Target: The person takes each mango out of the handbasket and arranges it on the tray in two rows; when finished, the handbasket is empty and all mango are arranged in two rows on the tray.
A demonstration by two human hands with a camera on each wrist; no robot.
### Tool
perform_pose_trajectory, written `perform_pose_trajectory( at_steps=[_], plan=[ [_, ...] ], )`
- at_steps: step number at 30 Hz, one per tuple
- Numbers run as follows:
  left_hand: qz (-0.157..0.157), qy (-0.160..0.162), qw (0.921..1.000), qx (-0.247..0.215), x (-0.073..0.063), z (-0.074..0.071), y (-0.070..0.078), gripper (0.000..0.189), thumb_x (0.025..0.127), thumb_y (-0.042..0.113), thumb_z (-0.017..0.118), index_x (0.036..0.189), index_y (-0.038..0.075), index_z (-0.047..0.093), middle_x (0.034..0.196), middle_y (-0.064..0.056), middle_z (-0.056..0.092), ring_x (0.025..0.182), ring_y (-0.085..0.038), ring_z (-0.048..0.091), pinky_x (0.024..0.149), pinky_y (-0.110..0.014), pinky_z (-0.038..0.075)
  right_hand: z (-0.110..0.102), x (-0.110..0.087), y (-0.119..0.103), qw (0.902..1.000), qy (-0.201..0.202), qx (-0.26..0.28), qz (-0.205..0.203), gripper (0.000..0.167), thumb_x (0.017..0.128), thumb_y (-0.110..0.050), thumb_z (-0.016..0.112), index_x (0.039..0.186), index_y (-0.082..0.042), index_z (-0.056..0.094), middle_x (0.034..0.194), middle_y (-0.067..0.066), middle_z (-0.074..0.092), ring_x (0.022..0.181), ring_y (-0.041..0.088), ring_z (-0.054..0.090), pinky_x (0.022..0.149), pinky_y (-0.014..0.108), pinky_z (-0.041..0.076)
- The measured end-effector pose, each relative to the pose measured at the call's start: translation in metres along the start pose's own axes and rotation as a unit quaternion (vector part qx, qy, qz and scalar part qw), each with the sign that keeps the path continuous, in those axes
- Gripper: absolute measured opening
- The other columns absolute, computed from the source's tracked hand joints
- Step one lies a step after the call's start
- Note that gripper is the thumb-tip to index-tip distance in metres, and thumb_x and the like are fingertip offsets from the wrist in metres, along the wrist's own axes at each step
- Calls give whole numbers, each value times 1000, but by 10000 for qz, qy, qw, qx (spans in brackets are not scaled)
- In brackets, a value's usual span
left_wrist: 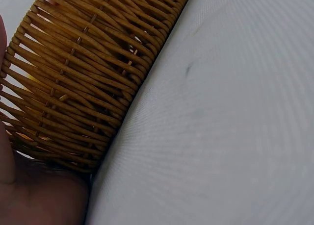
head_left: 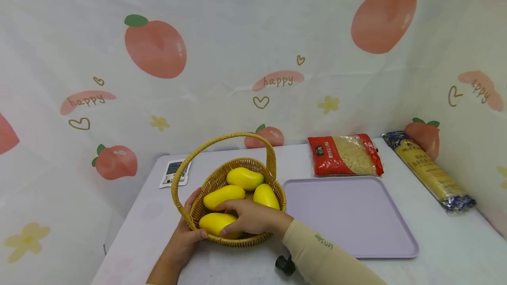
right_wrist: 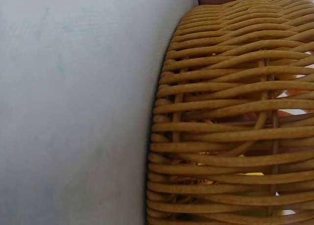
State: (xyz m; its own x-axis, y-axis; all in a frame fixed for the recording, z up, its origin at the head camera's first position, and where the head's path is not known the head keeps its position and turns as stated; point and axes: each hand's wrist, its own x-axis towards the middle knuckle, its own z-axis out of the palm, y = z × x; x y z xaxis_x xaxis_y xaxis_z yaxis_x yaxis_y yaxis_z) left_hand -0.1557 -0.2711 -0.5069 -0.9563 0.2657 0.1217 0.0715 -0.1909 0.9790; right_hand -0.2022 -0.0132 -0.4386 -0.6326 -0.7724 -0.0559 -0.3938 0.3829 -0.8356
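A wicker basket [head_left: 241, 242] with a tall arched handle stands on the table, with several yellow mangoes inside. My left hand [head_left: 184, 236] grips its left side, the thumb over the near rim and the fingers behind the wall. Inside the basket, my right hand [head_left: 253, 219] reaches in from the right and grasps the nearest mango [head_left: 215, 222], thumb on the near side and fingers across the far side. Other mangoes [head_left: 244, 178] lie behind that hand. Both wrist views show the basket's woven wall [left_wrist: 83, 73] close up; the right hand's grip is hidden there.
A lilac tray [head_left: 348, 214] lies right of the basket. Behind it is a red bag of pasta [head_left: 344, 155], and a long spaghetti packet [head_left: 429, 170] lies at the far right. A small white packet [head_left: 170, 179] sits back left. A black object [head_left: 285, 265] is beneath the right forearm.
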Motion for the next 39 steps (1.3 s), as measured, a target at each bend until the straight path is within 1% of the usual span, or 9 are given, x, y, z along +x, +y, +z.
perform_pose_trajectory(
  at_steps=[6, 12, 16, 20, 25, 29, 33, 36, 39],
  plan=[
    [-10, 25, 10000, 58, -1, 0, 0, 109, 95, 28, 88, 176, 28, 15, 176, -12, 25, 152, -21, 39, 117, -27, 39, 0, 1, -2, 9996, -132, 235, -42, 65, 97, -23, 86, 156, -16, 61, 148, -13, 60, 130, 3, 54, 117, 35, 39],
    [-18, 31, 10000, 62, -2, 0, 0, 108, 96, 27, 88, 176, 27, 15, 177, -14, 21, 153, -22, 37, 117, -26, 38, -1, 0, -2, 9996, -127, 217, 127, 66, 94, -24, 87, 155, -16, 62, 149, -13, 60, 131, 4, 52, 117, 36, 38],
    [-43, 27, 10000, 71, -2, 0, 0, 107, 97, 25, 87, 176, 27, 15, 177, -14, 20, 152, -21, 37, 117, -26, 38, -2, -1, -3, 9999, 31, 47, 110, 69, 94, -25, 88, 156, -19, 60, 152, -14, 58, 130, 4, 51, 116, 37, 39],
    [-24, 20, 9999, 101, -2, 0, 0, 108, 96, 26, 88, 176, 27, 15, 177, -12, 19, 152, -20, 38, 117, -27, 39, -4, -3, -5, 9993, 351, -125, 8, 73, 93, -23, 89, 159, -22, 57, 156, -12, 53, 135, 5, 49, 116, 37, 40],
    [-8, 45, 9999, 120, -2, 0, 0, 111, 93, 25, 90, 176, 27, 16, 177, -15, 19, 151, -19, 40, 116, -28, 40, -11, -13, -7, 9976, 681, -141, -29, 77, 94, -22, 89, 161, -21, 53, 159, -7, 51, 139, 8, 47, 119, 39, 38],
    [-10, 67, 9999, 80, -2, -1, 0, 115, 90, 21, 93, 176, 27, 17, 177, -16, 19, 151, -19, 41, 116, -30, 41, -18, -23, -6, 9967, 792, -83, -123, 80, 95, -22, 88, 165, -20, 48, 157, -3, 50, 132, 11, 50, 117, 40, 41],
    [-5, 88, 9999, 95, -2, -1, 0, 116, 90, 18, 93, 176, 27, 17, 177, -15, 19, 152, -19, 39, 117, -30, 40, -27, -36, -5, 9962, 851, 83, -146, 85, 94, -22, 88, 167, -18, 44, 157, 1, 49, 131, 16, 50, 116, 43, 42],
    [-29, 125, 9998, 118, -1, -1, 1, 116, 89, 17, 93, 176, 27, 16, 177, -13, 20, 154, -23, 36, 117, -28, 40, -35, -47, -4, 9953, 923, 242, -168, 84, 94, -21, 88, 166, -15, 46, 156, 4, 49, 132, 20, 49, 113, 46, 43],
    [-58, 183, 9997, 152, -1, 0, 2, 117, 89, 18, 94, 176, 27, 17, 177, -11, 20, 156, -28, 33, 117, -26, 38, -43, -58, -2, 9940, 1014, 368, -183, 80, 94, -21, 88, 164, -16, 51, 151, 3, 51, 127, 24, 50, 108, 47, 46]
  ],
)
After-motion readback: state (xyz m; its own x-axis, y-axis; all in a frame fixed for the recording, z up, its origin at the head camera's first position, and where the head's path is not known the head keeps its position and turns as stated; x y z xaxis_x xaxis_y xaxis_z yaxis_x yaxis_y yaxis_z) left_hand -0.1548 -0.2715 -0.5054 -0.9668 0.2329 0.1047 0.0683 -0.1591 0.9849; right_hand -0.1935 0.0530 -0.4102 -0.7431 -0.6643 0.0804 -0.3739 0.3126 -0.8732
